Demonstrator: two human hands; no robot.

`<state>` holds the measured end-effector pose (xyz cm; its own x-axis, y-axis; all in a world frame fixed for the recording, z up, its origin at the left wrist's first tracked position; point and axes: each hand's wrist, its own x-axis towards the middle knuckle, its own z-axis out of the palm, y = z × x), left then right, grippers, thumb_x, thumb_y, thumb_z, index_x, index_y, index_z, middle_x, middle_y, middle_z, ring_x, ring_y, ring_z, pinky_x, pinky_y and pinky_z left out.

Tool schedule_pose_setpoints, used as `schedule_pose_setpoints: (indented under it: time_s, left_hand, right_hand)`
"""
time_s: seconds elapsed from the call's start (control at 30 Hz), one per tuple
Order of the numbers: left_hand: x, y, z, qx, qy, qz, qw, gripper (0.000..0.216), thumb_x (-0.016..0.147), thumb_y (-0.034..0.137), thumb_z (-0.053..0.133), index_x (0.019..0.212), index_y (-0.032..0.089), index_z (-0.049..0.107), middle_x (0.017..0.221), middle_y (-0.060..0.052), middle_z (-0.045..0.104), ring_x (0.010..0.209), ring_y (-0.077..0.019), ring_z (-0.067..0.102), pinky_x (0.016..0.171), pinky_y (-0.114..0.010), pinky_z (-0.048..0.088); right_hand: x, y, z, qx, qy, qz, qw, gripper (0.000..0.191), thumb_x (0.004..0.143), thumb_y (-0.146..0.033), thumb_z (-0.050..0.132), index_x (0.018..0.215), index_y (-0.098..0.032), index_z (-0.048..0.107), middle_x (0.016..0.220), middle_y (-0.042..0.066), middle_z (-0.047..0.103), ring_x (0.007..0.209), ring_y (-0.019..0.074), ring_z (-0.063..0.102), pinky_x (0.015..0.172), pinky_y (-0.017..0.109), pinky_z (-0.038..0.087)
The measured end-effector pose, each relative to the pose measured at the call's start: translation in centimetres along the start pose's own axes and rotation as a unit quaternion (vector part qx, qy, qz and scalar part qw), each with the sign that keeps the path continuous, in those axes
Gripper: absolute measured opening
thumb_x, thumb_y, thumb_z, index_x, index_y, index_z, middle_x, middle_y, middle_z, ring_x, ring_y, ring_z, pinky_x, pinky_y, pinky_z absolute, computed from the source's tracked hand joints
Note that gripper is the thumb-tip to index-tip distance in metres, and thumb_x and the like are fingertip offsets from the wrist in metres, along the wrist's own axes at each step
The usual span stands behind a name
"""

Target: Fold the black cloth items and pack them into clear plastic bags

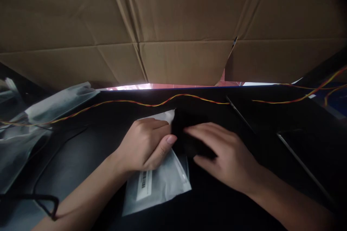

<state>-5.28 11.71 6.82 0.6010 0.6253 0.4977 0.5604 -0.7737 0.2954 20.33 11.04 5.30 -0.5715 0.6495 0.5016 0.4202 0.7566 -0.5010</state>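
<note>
A clear plastic bag [159,182] with a barcode label lies on the dark table [244,202]. My left hand [145,144] rests on the bag's upper part, fingers curled and thumb pinching its open edge. My right hand [225,155] lies on a black item [187,130] at the bag's mouth, fingers wrapped over it. The black item blends into the dark table, so its shape is unclear.
A large cardboard box [173,25] hangs over the far side. A twisted red and yellow wire [162,101] runs across the table. More plastic bags [32,130] lie at the left. A black cable [46,202] loops at bottom left, and a dark flat panel [306,162] sits right.
</note>
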Motion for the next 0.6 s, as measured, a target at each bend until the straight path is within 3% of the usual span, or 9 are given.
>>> schedule_pose_setpoints:
  time_s: [0.1,0.2,0.3,0.47,0.6]
  left_hand:
    - [0.0,0.2,0.5,-0.01,0.021,0.02,1.0,0.053,0.117,0.042,0.02,0.072,0.024,0.043,0.066,0.0,0.05,0.06,-0.0175,0.044,0.062,-0.036,0.037]
    - [0.1,0.5,1.0,-0.026,0.009,0.062,0.998,0.055,0.117,0.045,0.02,0.073,0.023,0.046,0.069,-0.001,0.053,0.065,-0.0186,0.045,0.067,-0.039,0.037]
    - [0.3,0.9,1.3,-0.039,0.0,0.101,0.994,0.056,0.117,0.045,0.02,0.073,0.023,0.048,0.069,-0.001,0.052,0.066,-0.0191,0.045,0.07,-0.041,0.038]
    - [0.5,1.7,1.1,-0.008,0.019,0.113,0.993,0.058,0.117,0.044,0.02,0.072,0.022,0.052,0.069,-0.003,0.055,0.068,-0.0201,0.047,0.072,-0.041,0.04]
    - [0.4,2.4,1.5,-0.003,0.023,0.116,0.993,0.058,0.117,0.041,0.022,0.073,0.022,0.054,0.069,-0.003,0.058,0.068,-0.0206,0.049,0.071,-0.041,0.039]
  right_hand:
    - [0.0,-0.4,0.5,-0.006,-0.139,-0.054,0.989,0.036,0.093,-0.019,0.076,0.129,-0.02,0.071,0.129,0.009,0.075,0.125,0.0297,0.064,0.109,0.047,0.053]
    - [0.1,-0.5,0.4,0.031,-0.199,-0.079,0.976,0.027,0.091,-0.024,0.078,0.118,-0.02,0.075,0.117,0.006,0.075,0.118,0.0281,0.062,0.109,0.046,0.049]
    - [0.0,-0.8,0.6,0.085,-0.221,-0.077,0.968,0.033,0.091,-0.031,0.077,0.122,-0.02,0.075,0.117,0.006,0.075,0.116,0.0271,0.062,0.109,0.045,0.048]
    - [-0.4,-1.5,0.9,0.091,-0.212,0.004,0.973,0.045,0.098,-0.047,0.072,0.133,-0.018,0.069,0.135,0.011,0.07,0.125,0.031,0.057,0.109,0.05,0.047]
    - [-0.2,-1.1,0.7,0.111,-0.269,-0.055,0.955,0.047,0.099,-0.054,0.071,0.138,-0.027,0.07,0.14,0.007,0.07,0.131,0.0318,0.057,0.114,0.052,0.044]
